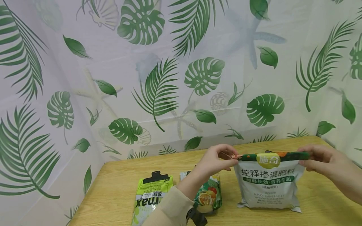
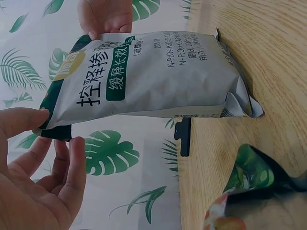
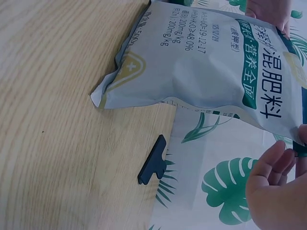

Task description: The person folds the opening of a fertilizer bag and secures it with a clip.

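Observation:
A white fertilizer bag (image 1: 268, 185) with green and black Chinese print stands upright on the wooden table, its dark top edge folded over. At the bag's top left corner my left hand (image 1: 216, 158) pinches the fold between thumb and fingers. My right hand (image 1: 325, 160) pinches the opposite top corner. Both wrist views show the bag's front bulging, with the left hand (image 2: 45, 167) and right hand (image 3: 276, 182) at its two upper corners. Behind the bag lies a loose black clip (image 3: 154, 160), which the left wrist view shows too.
Left of my left forearm is a lime-green bag (image 1: 151, 197) with a black clip (image 1: 155, 176) on its top. A dark green bag with fruit pictures (image 1: 209, 194) stands partly hidden behind that forearm. A leaf-printed cloth (image 1: 169, 78) hangs behind the table (image 1: 113, 194).

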Tool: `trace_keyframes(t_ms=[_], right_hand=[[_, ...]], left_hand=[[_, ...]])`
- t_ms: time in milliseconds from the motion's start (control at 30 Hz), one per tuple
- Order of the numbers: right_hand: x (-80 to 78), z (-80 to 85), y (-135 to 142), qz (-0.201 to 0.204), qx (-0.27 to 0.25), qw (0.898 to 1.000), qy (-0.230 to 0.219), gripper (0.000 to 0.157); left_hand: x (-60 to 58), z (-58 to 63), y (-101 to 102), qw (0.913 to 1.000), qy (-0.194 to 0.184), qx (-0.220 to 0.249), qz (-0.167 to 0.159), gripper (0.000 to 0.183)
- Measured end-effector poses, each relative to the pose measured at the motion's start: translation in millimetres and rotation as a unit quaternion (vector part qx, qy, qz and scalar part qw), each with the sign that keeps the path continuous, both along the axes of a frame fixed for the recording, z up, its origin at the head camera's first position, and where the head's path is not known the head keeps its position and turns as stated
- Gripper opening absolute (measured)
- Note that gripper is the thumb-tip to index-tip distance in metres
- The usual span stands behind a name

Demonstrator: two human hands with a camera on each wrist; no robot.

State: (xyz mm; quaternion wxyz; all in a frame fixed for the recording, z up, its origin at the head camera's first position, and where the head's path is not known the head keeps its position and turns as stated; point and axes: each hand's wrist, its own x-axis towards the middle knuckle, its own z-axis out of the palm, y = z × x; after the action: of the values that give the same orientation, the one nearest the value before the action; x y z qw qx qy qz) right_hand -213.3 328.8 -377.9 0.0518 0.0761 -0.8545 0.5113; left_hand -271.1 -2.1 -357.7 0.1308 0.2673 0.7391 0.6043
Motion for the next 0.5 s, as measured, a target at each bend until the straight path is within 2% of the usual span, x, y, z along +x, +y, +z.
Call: trace_keyframes(t_ms=[267, 500], right_hand=[[-1.7, 0.4, 0.5, 0.033, -0.012, 0.999, -0.017, 0.019], [-3.0, 2.2, 0.6, 0.032, -0.020, 0.998, -0.052, 0.021]], left_hand=[[-1.3, -2.9, 0.2, 0.9999, -0.008, 0.001, -0.010, 0.015], [0.0, -3.4, 0.8, 0.9999, -0.015, 0.002, -0.007, 0.014]])
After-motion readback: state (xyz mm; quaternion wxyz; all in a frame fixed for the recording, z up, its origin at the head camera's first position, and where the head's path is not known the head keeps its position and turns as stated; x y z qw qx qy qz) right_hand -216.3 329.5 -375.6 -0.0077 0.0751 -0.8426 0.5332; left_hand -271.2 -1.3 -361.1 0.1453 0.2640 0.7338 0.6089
